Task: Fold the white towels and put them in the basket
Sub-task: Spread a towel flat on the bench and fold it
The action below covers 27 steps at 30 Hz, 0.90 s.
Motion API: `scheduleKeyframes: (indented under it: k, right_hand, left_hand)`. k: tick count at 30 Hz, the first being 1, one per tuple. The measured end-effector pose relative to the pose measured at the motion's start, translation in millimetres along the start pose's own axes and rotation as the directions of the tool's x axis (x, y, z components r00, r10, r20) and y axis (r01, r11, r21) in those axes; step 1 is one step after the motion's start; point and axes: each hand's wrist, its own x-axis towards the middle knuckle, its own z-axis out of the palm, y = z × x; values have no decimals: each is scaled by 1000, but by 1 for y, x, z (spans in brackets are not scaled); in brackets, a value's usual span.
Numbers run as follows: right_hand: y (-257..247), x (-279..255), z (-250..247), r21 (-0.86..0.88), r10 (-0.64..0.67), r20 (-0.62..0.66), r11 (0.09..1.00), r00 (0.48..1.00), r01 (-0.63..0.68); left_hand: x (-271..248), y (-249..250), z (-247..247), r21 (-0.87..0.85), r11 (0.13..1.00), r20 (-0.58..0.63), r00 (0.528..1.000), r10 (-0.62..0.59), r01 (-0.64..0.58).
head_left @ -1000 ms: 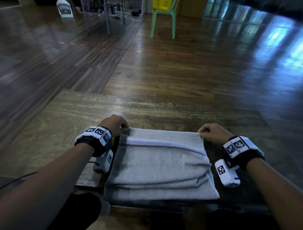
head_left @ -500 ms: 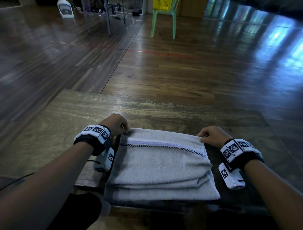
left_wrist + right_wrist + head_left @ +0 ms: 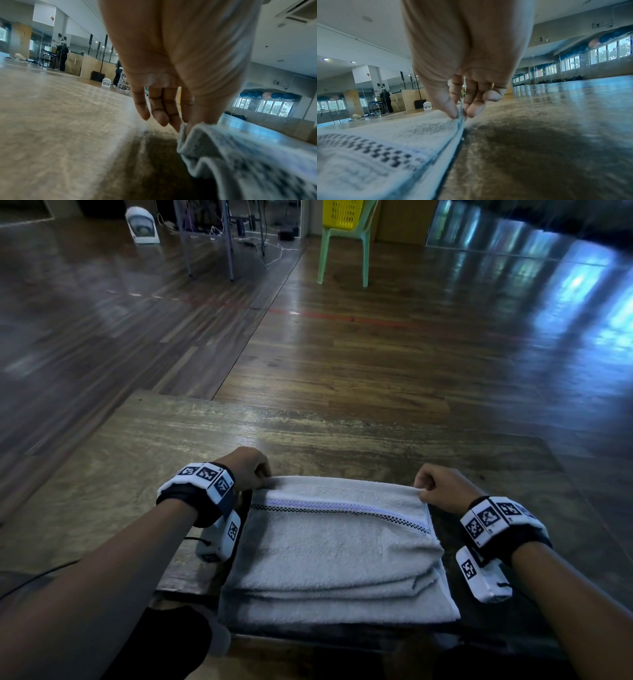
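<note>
A white towel [image 3: 335, 549] with a checked stripe lies folded in layers on the wooden table [image 3: 308, 433], near its front edge. My left hand [image 3: 255, 470] pinches the towel's far left corner [image 3: 184, 129]. My right hand [image 3: 433, 486] pinches the far right corner [image 3: 459, 115] between thumb and fingers. Both corners are raised slightly off the table. The yellow basket [image 3: 342, 213] stands on a green chair far across the floor.
The green chair [image 3: 344, 251] is well beyond the table on the dark wooden floor. Metal stand legs [image 3: 209, 241], cables and a white fan [image 3: 142, 225] are at the back left. Bare tabletop lies beyond and to the left of the towel.
Both hands have kept their pinch on the far corners. The right hand has drawn slightly back toward me and the far edge has lifted a little.
</note>
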Motion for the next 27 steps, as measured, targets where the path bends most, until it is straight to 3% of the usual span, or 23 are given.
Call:
scheduleKeyframes:
  k: [5, 14, 23, 27]
  right_hand:
    - [-1, -2, -3, 30, -3, -20, 1000, 1000, 3]
    - [-20, -13, -18, 96, -42, -204, 993, 978, 62]
    - [-37, -70, -51, -2, -210, -407, 973, 889, 229]
    - [-45, -105, -70, 26, -254, -383, 958, 888, 285]
  left_hand:
    - [-5, -1, -2, 31, 1000, 23, 1000, 6, -6]
    - [-22, 1, -30, -11, 998, -214, 975, 61, -65]
    - [-89, 11, -50, -60, 977, -473, 868, 152, -204]
    - [-122, 21, -63, -48, 959, -551, 808, 209, -281]
